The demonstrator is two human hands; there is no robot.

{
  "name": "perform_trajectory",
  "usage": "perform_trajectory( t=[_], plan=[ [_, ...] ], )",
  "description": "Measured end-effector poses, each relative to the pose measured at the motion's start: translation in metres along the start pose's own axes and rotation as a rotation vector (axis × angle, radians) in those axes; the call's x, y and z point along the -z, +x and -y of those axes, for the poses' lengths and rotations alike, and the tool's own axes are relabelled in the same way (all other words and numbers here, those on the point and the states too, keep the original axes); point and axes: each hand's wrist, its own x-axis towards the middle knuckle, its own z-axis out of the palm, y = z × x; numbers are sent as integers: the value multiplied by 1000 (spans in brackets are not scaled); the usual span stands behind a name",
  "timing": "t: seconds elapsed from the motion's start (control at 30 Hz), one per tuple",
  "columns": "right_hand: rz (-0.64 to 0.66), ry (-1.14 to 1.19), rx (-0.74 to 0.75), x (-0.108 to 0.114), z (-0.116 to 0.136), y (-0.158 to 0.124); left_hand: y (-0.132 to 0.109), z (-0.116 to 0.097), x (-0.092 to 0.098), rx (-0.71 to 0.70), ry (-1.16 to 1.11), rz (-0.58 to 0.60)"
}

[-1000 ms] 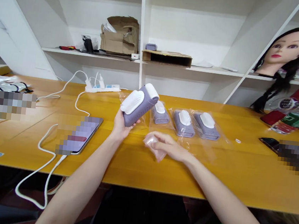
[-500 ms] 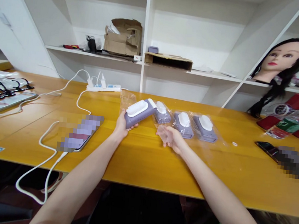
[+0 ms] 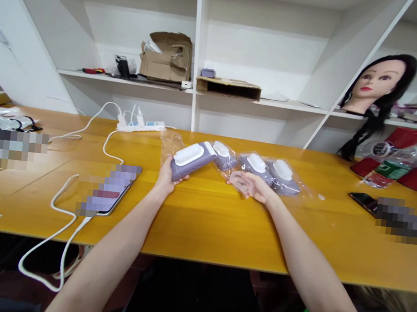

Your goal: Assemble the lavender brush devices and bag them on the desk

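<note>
My left hand (image 3: 164, 181) grips a lilac perforated handheld device (image 3: 192, 160) with a white ribbed head, holding it low over the far part of the wooden table. A crumpled clear plastic bag (image 3: 170, 146) stands behind that hand. My right hand (image 3: 255, 187) holds a small piece of clear plastic (image 3: 239, 181) and rests beside several similar devices sealed in clear bags. The nearest bagged device (image 3: 222, 156) touches the end of the device in my left hand. The others (image 3: 255, 165) (image 3: 283, 175) lie just beyond my right fingers.
A power strip (image 3: 137, 126) with white cables sits at the table's back edge. A blurred tablet or phone (image 3: 110, 190) lies on the left. White shelves (image 3: 127, 80) behind hold a cardboard box (image 3: 165, 59) and a mannequin head (image 3: 378, 82). Red packaging and a plastic bottle (image 3: 393, 168) stand at right.
My hands have come down closer to the table. The device in my left hand has tilted from steep to nearly level, and my right hand has moved up beside the bagged devices.
</note>
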Motion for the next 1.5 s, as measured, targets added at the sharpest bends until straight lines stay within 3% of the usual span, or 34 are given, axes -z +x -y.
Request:
perform_trajectory(
  t=[0.13,0.33,0.5,0.6,0.67,0.8,0.87,1.03,1.17,1.27,1.37,1.5],
  plan=[
    [-108,-69,67,4,1,1,-1,-1,-1,-5,10,10],
    [-162,-217,111,11,6,0,0,1,0,3,24,15],
    [-261,-470,172,-6,10,-8,0,3,0,0,51,48],
    [-279,-745,260,-31,8,-12,-1,4,0,-7,66,82],
    [-291,-1099,347,-49,5,-12,-2,4,-1,-8,75,96],
    [-265,-1542,280,-72,-2,-8,-3,4,-1,-2,101,110],
    [-281,-1615,272,-74,-3,-8,-3,3,-1,1,119,123],
    [-335,-1318,390,-65,5,-15,-5,-1,-1,-11,151,177],
    [-529,-710,423,-67,13,-17,-11,1,-5,-40,166,227],
    [-494,-343,344,-79,13,-15,-20,10,-12,-130,163,313],
    [-472,-204,337,-87,8,-14,-29,21,-20,-200,132,347],
    [-534,-100,409,-84,6,-11,-33,24,-24,-183,69,377]
  ],
)
